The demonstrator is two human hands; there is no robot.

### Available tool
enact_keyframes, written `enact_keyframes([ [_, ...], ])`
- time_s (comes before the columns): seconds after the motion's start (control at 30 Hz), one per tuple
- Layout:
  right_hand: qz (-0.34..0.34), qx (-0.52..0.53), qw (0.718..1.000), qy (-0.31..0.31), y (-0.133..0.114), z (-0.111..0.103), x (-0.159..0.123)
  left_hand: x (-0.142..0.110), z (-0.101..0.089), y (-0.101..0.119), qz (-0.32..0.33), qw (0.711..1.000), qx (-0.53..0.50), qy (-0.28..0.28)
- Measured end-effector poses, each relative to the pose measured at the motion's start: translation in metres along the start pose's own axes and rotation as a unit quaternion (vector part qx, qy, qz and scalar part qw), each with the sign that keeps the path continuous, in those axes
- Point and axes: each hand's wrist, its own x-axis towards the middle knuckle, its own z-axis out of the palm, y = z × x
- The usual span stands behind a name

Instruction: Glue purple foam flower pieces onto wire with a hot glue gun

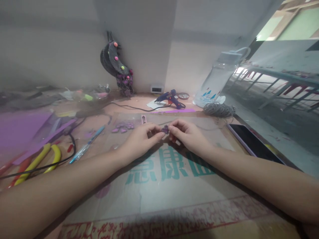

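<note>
Both hands meet over the middle of the printed work sheet (159, 196). Between the thumb and fingers of my left hand (144, 136) is one edge of a small dark purple flower-shaped piece (165, 129). My right hand (185, 132) pinches the same piece from the other side. Just left of my left hand lies a cluster of small purple pieces (122, 127), several of them. Behind that hand sits a little pink clip-like item (144, 119), partly hidden by the knuckles.
A blue glue gun (169, 98) with a red light rests near the wall. To the right stand a water bottle (211, 81), grey yarn (219, 109) and a phone (254, 142). Left are a pen (87, 145), yellow-handled pliers (35, 162), a black cable and purple sheets (22, 132).
</note>
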Motion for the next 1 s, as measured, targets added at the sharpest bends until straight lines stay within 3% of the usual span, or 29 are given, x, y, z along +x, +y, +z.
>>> enact_keyframes([
  [0.3,-0.029,0.001,1.000,0.000,0.0021,-0.0006,0.0002,0.0000,0.0001,-0.0001,-0.013,1.000,0.016,0.011],
  [0.73,0.003,0.014,1.000,-0.008,0.0009,0.0019,-0.0013,0.0003,0.0008,0.0006,-0.014,1.000,0.012,0.003],
  [1.0,-0.016,0.005,1.000,0.002,0.0024,-0.0005,0.0000,0.0005,0.0002,0.0010,-0.011,1.000,0.018,0.012],
])
